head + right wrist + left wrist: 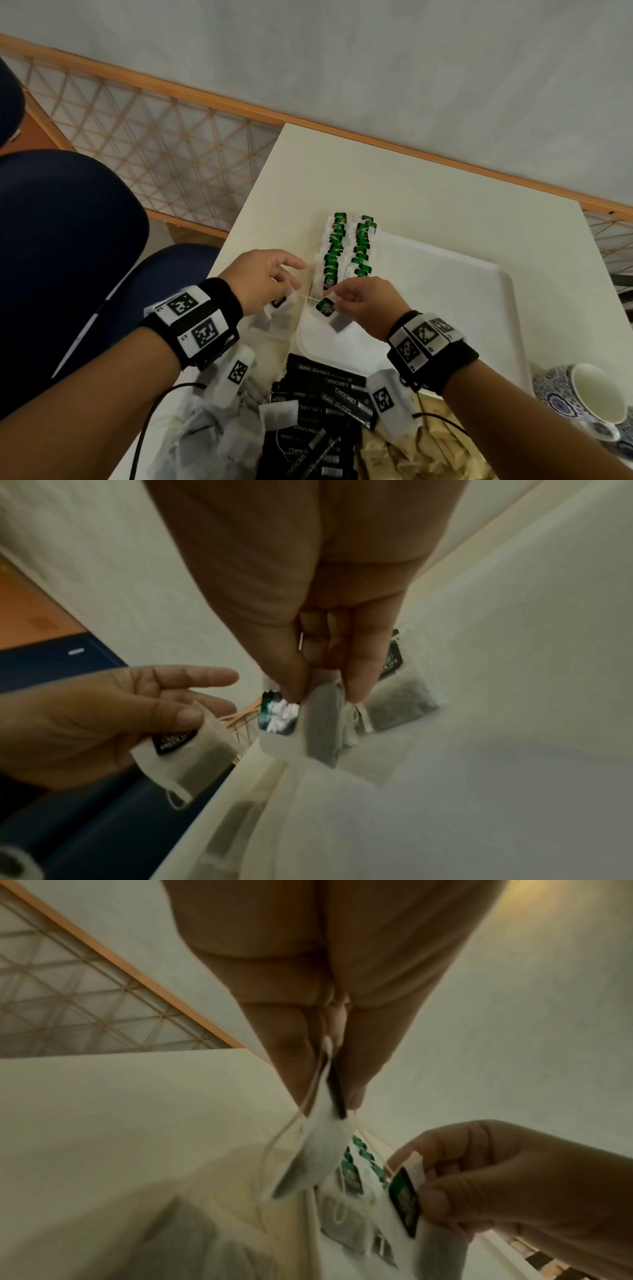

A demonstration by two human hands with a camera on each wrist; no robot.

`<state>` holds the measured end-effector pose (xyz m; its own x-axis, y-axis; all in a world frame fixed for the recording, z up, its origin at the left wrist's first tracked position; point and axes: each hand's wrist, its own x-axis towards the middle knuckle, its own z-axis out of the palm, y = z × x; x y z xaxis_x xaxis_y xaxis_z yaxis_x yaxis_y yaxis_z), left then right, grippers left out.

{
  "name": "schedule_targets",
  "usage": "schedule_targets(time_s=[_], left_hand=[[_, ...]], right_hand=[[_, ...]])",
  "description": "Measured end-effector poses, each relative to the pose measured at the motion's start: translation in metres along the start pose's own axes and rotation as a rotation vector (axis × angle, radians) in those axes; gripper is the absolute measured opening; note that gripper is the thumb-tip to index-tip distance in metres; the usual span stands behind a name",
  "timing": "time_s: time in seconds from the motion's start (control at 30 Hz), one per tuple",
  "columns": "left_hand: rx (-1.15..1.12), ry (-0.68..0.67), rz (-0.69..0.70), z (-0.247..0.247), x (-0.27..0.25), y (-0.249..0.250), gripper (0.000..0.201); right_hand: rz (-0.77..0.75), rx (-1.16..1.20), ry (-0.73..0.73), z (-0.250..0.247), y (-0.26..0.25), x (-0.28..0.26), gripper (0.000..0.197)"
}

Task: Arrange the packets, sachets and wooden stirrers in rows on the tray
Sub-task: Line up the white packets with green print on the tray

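Note:
Two rows of green-tagged tea bags point(346, 250) lie along the left side of the white tray point(462, 274). My left hand point(270, 284) pinches a white tea bag point(311, 1156) by its top, just left of the tray. My right hand point(363, 301) pinches another tea bag point(325, 723) with a green tag point(325, 306) over the tray's near left corner. A thin string runs between the two bags. Near me lie loose tea bags point(219, 442), black Chocmet sachets point(329, 401) and paper-wrapped wooden stirrers point(421, 455).
A blue patterned cup point(589, 397) stands at the tray's near right corner. A dark blue chair point(68, 246) sits left of the white table point(342, 171). Behind runs a wooden lattice rail point(154, 144).

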<state>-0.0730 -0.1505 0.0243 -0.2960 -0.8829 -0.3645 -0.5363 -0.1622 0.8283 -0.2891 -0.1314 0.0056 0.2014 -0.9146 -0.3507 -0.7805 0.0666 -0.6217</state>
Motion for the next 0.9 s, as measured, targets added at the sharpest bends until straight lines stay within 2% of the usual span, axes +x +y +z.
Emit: schedule_targets(time_s=[0.17,0.3,0.4,0.47,0.63,0.7,0.77,0.83,0.9], left_hand=[[0.07,0.137,-0.023,-0.022,-0.003,-0.003,0.041],[0.062,0.232,-0.04,-0.037,-0.003,-0.006,0.039],[0.064,0.204,-0.046,-0.035,-0.004,-0.006,0.036],[0.064,0.168,-0.039,-0.029,-0.004,-0.006,0.036],[0.087,0.085,0.007,-0.011,-0.001,-0.001,0.039],[0.101,0.061,0.022,-0.007,0.0,0.002,0.039],[0.107,0.048,0.031,-0.004,0.001,0.005,0.04],[0.103,0.044,0.041,-0.002,0.002,0.008,0.041],[0.1,0.042,0.046,0.0,0.002,0.01,0.041]], right_hand=[[0.033,-0.125,0.035,0.002,0.005,0.002,0.02],[0.036,0.085,0.081,0.004,0.006,0.006,0.024],[0.07,0.252,0.065,0.009,0.003,0.011,0.028],[0.088,0.283,0.075,0.013,0.002,0.014,0.031],[0.04,0.159,0.188,0.012,0.005,0.014,0.034],[-0.036,0.088,0.249,0.009,0.004,0.01,0.024],[-0.109,0.029,0.161,0.007,0.002,0.005,0.013],[-0.189,-0.083,-0.05,0.01,0.001,0.0,0.016],[-0.274,-0.173,-0.128,0.016,0.003,-0.003,0.021]])
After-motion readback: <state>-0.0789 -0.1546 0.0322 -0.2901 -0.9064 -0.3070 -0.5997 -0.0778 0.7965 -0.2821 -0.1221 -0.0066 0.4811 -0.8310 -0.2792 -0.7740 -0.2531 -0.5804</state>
